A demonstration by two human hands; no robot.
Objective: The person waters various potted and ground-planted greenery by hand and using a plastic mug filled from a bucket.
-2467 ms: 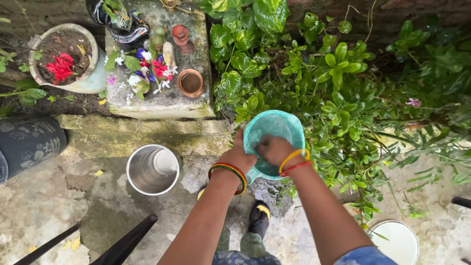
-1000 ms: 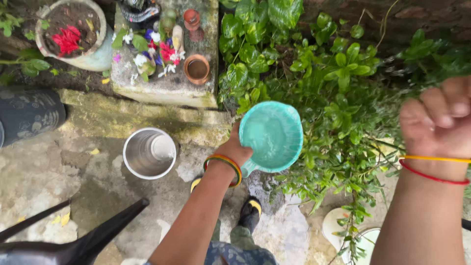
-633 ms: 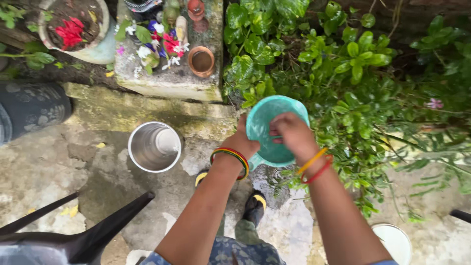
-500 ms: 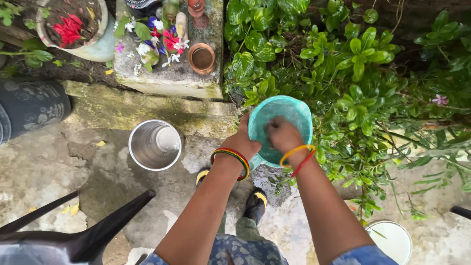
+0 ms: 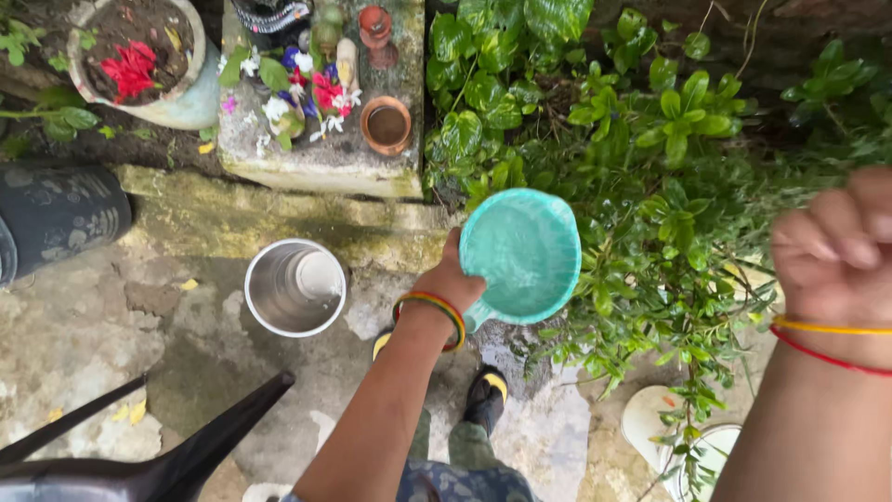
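Turquoise plastic mug (image 5: 520, 253) is held up over the wet concrete floor (image 5: 84, 344), at the edge of the leafy plants (image 5: 650, 186), cloudy water inside. Left hand (image 5: 450, 279) grips it by the handle side. Right hand (image 5: 832, 246) is raised clear of it, curled into a loose fist, apparently holding nothing. Steel pot (image 5: 295, 286) stands on the floor beside the mossy step (image 5: 279, 218), looks near empty. Judgement: mug has water left, so not finished.

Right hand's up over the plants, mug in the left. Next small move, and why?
Probably bring the right hand back down into the turquoise mug. It is raised as a loose fist over the green plants, while the left hand holds the mug level and open.
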